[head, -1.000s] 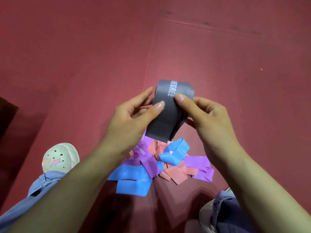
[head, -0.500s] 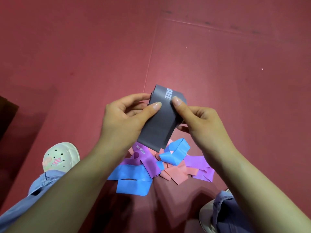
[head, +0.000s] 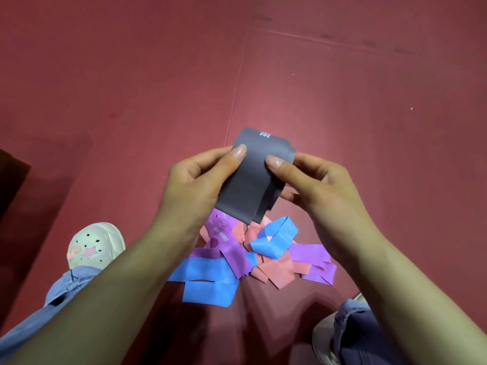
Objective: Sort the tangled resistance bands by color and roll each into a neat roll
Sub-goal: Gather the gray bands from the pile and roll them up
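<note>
Both the left hand (head: 193, 185) and right hand (head: 319, 187) pinch a folded grey resistance band (head: 243, 191) just above the tangled pile (head: 232, 250) of coloured bands; a slackened pinch could let its layers unfold and drop into it.

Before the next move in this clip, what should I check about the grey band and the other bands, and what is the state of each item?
1. Left hand grips the grey band: ok, its thumb presses the front.
2. Right hand grips the grey band: ok, its thumb is on the front too.
3. Grey band rolled neatly: not ok, its layers sit staggered and a tail hangs down.
4. Grey band clear of the purple band: cannot tell, its lower end overlaps the purple band in this view.
5. Other colours sorted: not ok, the blue band, purple band and pink band lie tangled on the floor.
</note>
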Available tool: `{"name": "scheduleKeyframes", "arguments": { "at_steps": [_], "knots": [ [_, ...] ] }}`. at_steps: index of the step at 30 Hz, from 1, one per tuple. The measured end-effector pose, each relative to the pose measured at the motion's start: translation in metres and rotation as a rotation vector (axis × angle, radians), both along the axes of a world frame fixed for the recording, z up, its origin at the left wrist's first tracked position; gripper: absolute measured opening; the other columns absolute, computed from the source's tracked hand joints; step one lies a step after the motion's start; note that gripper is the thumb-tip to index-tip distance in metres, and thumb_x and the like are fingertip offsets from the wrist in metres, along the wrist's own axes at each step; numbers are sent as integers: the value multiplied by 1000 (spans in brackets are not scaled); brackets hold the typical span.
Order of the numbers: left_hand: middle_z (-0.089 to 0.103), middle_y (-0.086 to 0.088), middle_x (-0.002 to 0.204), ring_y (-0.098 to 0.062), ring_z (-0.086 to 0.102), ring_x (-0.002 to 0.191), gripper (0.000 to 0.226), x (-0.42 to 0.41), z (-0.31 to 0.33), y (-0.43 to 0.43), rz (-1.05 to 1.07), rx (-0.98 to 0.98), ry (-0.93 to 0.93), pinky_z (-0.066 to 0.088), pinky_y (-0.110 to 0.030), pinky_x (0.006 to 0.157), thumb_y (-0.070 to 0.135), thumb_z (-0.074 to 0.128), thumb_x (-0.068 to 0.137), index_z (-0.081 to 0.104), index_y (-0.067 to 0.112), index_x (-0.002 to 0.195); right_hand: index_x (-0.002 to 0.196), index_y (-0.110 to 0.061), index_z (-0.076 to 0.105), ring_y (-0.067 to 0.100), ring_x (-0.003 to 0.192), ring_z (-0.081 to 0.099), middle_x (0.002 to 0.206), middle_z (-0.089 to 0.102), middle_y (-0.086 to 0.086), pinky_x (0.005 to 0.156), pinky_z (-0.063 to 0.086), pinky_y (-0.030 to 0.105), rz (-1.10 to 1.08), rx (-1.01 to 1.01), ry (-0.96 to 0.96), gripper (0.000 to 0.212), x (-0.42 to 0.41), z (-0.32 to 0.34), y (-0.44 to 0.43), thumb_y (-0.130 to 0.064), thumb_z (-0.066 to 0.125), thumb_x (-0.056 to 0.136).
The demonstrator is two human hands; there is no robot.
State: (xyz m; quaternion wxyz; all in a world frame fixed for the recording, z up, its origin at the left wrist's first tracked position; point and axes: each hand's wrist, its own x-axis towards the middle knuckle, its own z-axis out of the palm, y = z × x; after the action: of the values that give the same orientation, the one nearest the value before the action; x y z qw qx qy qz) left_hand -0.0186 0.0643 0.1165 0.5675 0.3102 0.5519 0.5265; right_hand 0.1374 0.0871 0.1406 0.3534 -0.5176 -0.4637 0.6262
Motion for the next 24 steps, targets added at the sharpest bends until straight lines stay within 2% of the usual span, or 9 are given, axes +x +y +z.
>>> {"name": "scheduleKeyframes", "arguments": {
  "at_steps": [2,4,8,12,16,18,20,22,24],
  "knots": [
    [75,-2,98,-14,69,90,24,1,0,-1,-2,29,53,53,-23,76,33,71,75,76,20,94,96,-9,72,6,63,62,72,70,-8,64,49,16,-27,-10,-11,19,0,1,1,-23,68,84],
    [73,-1,107,-14,68,100,36,2,-1,-1,0,64,155,53,-28,85,32,72,73,73,20,106,97,-12,71,10,64,62,71,69,-4,66,52,23,-85,-29,-18,22,0,1,1,-28,69,83],
    [70,13,108,-5,65,103,61,7,-1,-5,-110,144,302,49,-16,81,41,79,62,62,28,119,110,-16,63,17,77,67,92,71,18,77,57,34,-148,-103,-42,38,-5,-3,-2,-29,76,77],
    [66,19,105,0,62,98,76,6,-3,-7,-153,88,528,48,-15,77,49,81,48,54,37,118,107,-7,60,6,56,63,66,66,0,56,50,15,-97,-221,-9,43,-7,-3,-3,-24,80,72],
    [61,24,95,8,58,87,75,9,-2,-11,-172,86,642,47,-9,69,50,84,47,47,43,111,96,-11,52,9,49,62,51,61,-7,55,51,20,-2,-342,-13,38,-4,-3,-3,-24,79,73],
    [59,21,94,5,56,88,76,12,-2,-13,-185,95,712,47,-14,72,52,85,47,43,42,110,95,-12,49,11,50,63,51,62,-7,55,52,22,27,-366,-49,40,-5,-2,-4,-24,79,72],
    [59,15,95,-6,58,87,74,15,-3,-14,-174,103,766,50,-30,79,52,84,49,43,37,109,94,-14,50,9,53,63,52,62,-9,58,54,23,41,-371,-100,40,-6,-2,-5,-25,79,71],
    [60,10,94,-17,59,86,67,16,-3,-14,-149,122,806,50,-41,79,49,83,51,47,33,105,98,-15,53,7,60,64,59,65,-10,69,54,27,76,-381,-160,43,-7,-3,-5,-31,80,67],
    [62,6,92,-19,59,82,61,15,-2,-13,-129,141,808,51,-43,73,49,81,50,52,30,100,107,-17,56,9,71,66,72,68,-8,79,54,33,128,-400,-212,56,-7,-2,-3,-38,78,61]
  ]
}}
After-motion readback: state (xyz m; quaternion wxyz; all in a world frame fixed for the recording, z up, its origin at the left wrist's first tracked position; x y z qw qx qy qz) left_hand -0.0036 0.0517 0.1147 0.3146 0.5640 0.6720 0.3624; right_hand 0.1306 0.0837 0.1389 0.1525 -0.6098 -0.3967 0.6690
